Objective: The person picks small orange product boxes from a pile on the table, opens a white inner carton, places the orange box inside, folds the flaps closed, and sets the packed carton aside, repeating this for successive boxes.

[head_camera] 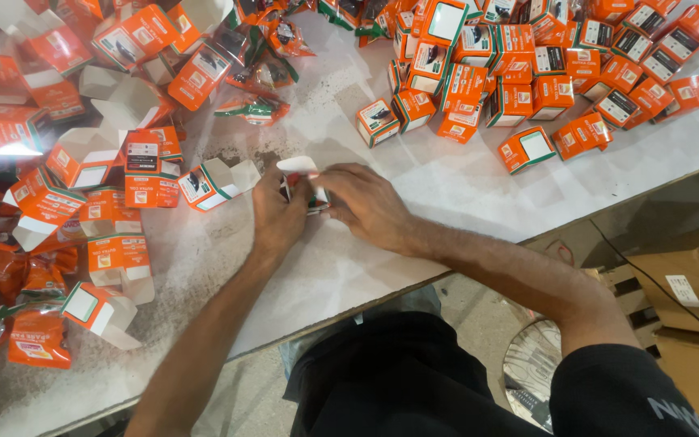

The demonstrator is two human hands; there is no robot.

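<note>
Both hands meet over the white table [463, 186], closed around one small box [301, 174] with its white flap standing up above the fingertips. The left hand [278, 212] curls its fingers around the box's near side, and the right hand [366, 204] presses in from the other side, fingers bent over it. Just left of the left fingers lies an open orange box [204, 184]; beyond the right fingers sits a heap of closed orange boxes [544, 73].
</note>
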